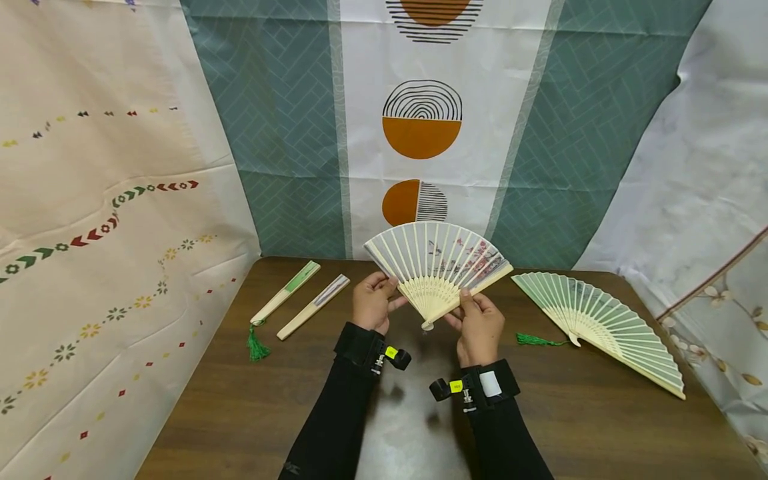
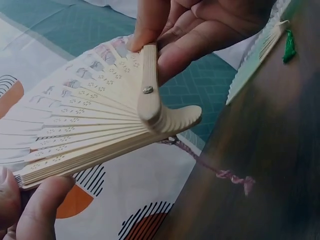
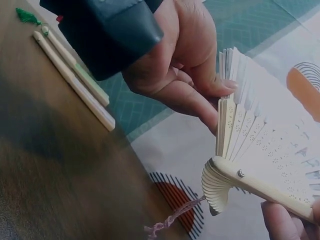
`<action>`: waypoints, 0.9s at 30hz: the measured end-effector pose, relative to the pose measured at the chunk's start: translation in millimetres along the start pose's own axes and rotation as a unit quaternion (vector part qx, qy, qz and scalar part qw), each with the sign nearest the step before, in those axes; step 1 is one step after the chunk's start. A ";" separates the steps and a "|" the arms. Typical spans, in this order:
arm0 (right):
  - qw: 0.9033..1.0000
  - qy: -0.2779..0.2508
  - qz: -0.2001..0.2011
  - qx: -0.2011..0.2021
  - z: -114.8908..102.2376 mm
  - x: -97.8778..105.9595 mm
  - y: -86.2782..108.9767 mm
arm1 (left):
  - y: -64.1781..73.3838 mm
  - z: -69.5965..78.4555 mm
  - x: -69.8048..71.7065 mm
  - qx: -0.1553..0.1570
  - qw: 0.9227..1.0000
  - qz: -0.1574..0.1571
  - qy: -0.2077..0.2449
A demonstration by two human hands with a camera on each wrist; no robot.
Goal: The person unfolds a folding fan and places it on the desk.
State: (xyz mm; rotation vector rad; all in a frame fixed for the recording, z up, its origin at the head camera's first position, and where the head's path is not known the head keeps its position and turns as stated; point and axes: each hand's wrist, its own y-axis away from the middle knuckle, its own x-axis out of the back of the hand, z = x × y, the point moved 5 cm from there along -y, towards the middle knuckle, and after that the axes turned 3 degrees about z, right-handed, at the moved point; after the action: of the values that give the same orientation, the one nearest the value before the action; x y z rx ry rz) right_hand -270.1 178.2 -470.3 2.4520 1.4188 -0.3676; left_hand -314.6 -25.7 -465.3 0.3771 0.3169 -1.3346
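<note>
Both hands hold a white folding fan (image 1: 441,257) partly spread above the table, with pink blossoms printed toward its right side. My left hand (image 1: 373,301) pinches the stacked ribs at the fan's left edge between thumb and fingers. On the other side my right hand (image 1: 482,327) pinches the right outer rib (image 2: 150,67) close to the pivot. A metal rivet (image 2: 147,90) joins the pale, pierced ribs at the base. From there hangs a thin pinkish cord (image 2: 220,172) with a knotted end.
An opened green fan (image 1: 606,320) with a green tassel (image 1: 537,340) lies at the right of the brown table (image 1: 240,427). At the left lie two folded fans, one green (image 1: 287,293) with a tassel (image 1: 257,345), one whitish (image 1: 314,307). Patterned cloths (image 1: 288,133) hang behind and beside.
</note>
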 end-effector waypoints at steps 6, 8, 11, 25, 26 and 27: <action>1.000 -0.023 0.007 -0.005 1.6 -0.1 -1.6 | 0.2 -0.1 -0.2 -0.005 1.000 0.007 0.027; 0.999 -0.035 0.008 -0.006 1.9 -0.3 -2.1 | 0.1 0.1 -0.6 -0.006 0.999 0.007 0.038; 0.999 -0.050 0.013 -0.008 2.5 0.2 -2.3 | 0.2 0.0 -0.7 -0.007 0.999 0.010 0.047; 0.995 -0.099 0.026 -0.020 3.2 1.2 -1.6 | 0.8 -1.7 -1.6 0.000 0.993 0.046 0.105; 0.994 -0.100 0.027 -0.022 3.5 1.5 -1.4 | 1.3 -1.5 -1.6 -0.001 0.993 0.048 0.108; 0.994 -0.102 0.026 -0.024 3.7 1.4 -1.1 | 1.6 -1.4 -1.7 -0.002 0.993 0.049 0.112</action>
State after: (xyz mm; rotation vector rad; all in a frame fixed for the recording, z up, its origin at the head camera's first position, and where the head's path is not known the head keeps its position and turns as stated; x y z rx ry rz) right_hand -270.6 178.5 -474.3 2.3334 1.2622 -0.5482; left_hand -313.4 -23.3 -465.8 0.5349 0.4812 -1.1973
